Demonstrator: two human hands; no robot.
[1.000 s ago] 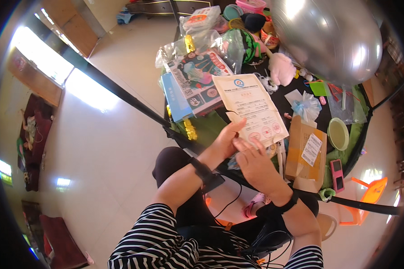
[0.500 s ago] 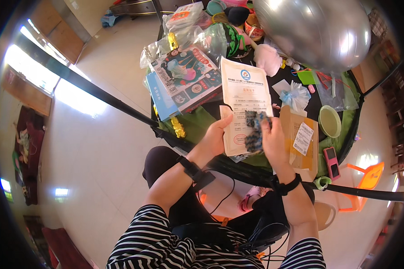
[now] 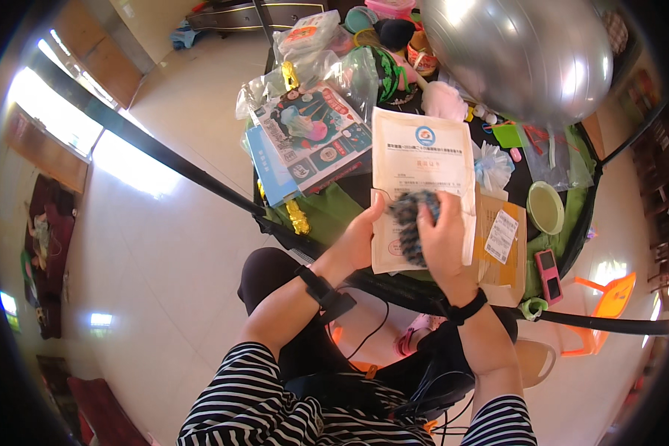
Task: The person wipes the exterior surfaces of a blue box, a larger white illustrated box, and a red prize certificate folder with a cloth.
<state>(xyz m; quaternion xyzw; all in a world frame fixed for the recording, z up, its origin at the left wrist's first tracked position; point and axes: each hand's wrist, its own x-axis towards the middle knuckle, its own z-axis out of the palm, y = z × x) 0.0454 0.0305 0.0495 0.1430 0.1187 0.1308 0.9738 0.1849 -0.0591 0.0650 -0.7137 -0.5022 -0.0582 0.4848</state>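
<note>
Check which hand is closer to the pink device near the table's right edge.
Right. The right hand is on the paper sheet, with the brown package between it and the pink device. The left hand grips the sheet's left edge, farther away.

dark knitted object [image 3: 412,223] blurred, perhaps yarn, right hand [image 3: 442,241] hiding the sheet's [image 3: 424,160] lower part

box [image 3: 308,137] left of sheet [image 3: 424,163]
</note>
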